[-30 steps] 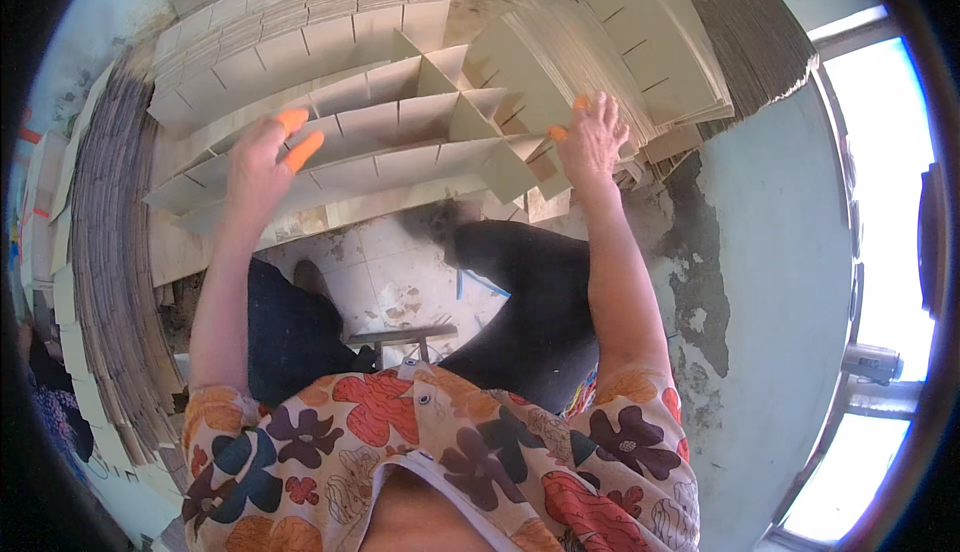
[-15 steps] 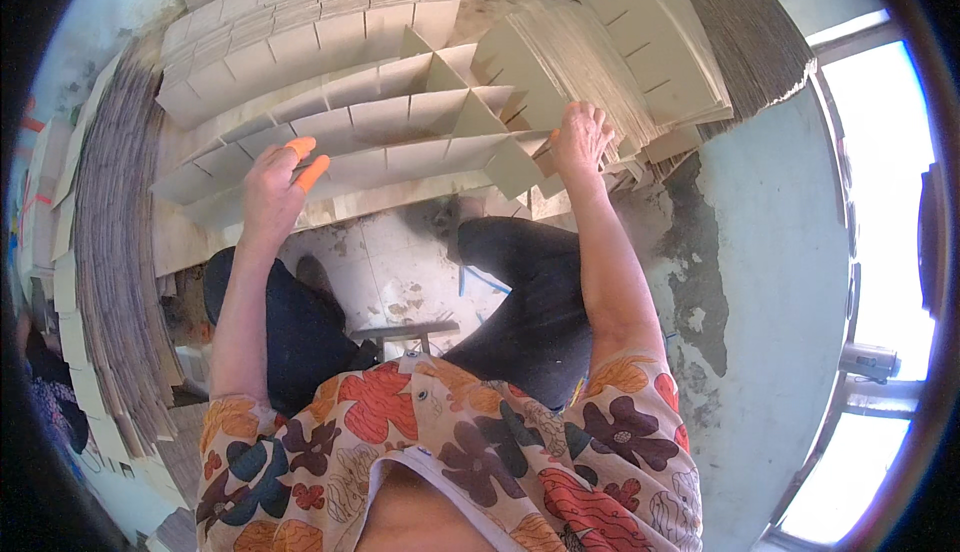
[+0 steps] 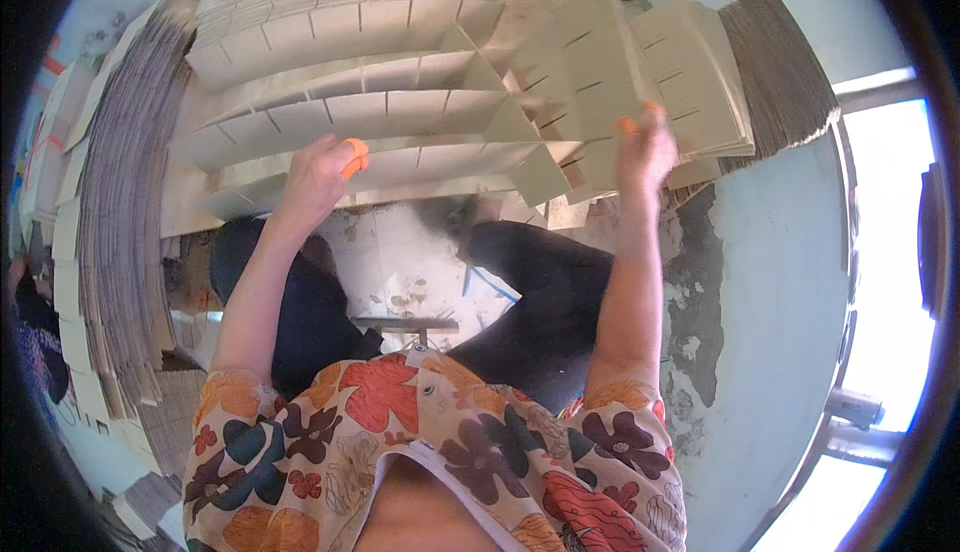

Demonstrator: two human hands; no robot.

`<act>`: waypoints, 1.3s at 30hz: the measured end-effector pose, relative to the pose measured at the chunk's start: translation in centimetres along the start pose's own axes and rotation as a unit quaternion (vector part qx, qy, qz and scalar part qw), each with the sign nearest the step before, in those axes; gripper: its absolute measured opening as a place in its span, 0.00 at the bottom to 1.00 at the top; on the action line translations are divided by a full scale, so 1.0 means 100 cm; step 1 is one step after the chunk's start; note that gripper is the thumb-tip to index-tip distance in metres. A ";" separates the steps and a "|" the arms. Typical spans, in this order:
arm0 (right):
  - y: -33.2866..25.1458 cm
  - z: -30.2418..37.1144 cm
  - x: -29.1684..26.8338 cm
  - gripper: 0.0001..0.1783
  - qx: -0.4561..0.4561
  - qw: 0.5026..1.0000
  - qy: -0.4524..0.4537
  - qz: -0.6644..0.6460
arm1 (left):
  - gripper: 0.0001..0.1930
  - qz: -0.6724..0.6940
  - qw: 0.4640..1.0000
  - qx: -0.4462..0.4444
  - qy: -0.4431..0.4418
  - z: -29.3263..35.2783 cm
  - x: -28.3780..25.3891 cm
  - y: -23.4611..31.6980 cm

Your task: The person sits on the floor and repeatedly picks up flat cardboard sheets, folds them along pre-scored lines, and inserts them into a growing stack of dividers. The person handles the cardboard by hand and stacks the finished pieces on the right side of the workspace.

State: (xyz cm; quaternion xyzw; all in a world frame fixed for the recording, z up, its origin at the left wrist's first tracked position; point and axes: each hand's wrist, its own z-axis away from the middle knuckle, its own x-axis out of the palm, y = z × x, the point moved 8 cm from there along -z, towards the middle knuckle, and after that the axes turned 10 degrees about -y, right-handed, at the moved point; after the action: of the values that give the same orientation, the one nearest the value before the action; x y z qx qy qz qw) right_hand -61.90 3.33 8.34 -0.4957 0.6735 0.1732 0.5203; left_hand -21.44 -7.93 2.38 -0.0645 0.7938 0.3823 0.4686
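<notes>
Several long slotted cardboard strips (image 3: 420,167) stand on edge in rows in front of me. A slotted crosspiece (image 3: 512,124) is fitted across them near their right ends. My left hand (image 3: 322,180), with orange finger covers, is closed at the top edge of the nearest strip, fingers pinching it. To the right, my right hand (image 3: 645,157), also with orange covers on its fingertips, is pinched on the lower right edge of a slotted cardboard piece (image 3: 575,57) by the stack. Motion blurs this hand slightly.
Piled slotted strips (image 3: 350,17) lie behind the rows. At the right are more slotted pieces (image 3: 690,72) and a dark-edged cardboard stack (image 3: 780,62). A tall cardboard stack (image 3: 120,222) stands at the left. A pale wall (image 3: 770,252) with peeling paint closes the right side.
My right hand has moved right, from the crosspiece's end to the piece by the stack. My left hand's spread fingers have closed at the nearest strip. The view has shifted slightly.
</notes>
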 end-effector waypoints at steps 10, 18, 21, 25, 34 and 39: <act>0.000 -0.020 0.002 0.17 0.106 0.925 -0.174 -0.320 | 0.09 -0.002 1.000 -0.019 0.002 -0.004 0.002 -0.005; 0.013 0.008 0.064 0.10 0.175 0.887 -0.285 -0.317 | 0.09 0.022 0.999 -0.021 0.014 -0.001 0.000 -0.003; 0.022 -0.002 0.057 0.11 0.132 0.888 -0.265 -0.352 | 0.09 0.005 1.000 -0.010 0.020 -0.004 -0.003 0.003; 0.034 -0.010 0.037 0.11 0.130 0.873 -0.171 -0.437 | 0.11 -0.006 1.000 -0.030 -0.004 -0.002 -0.001 -0.001; -0.044 -0.015 -0.064 0.18 0.052 0.896 -0.124 -0.423 | 0.14 -0.008 1.000 0.015 -0.023 -0.013 -0.002 0.020; -0.131 0.005 -0.046 0.20 -0.144 0.942 -0.164 -0.254 | 0.11 -0.022 1.000 0.003 -0.010 -0.011 0.020 0.010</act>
State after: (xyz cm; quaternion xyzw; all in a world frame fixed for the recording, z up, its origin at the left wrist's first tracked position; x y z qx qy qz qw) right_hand -50.71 0.09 15.90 -0.6846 0.3984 0.2092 0.5734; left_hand -23.81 -7.45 1.60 -0.0772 0.7887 0.3702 0.4847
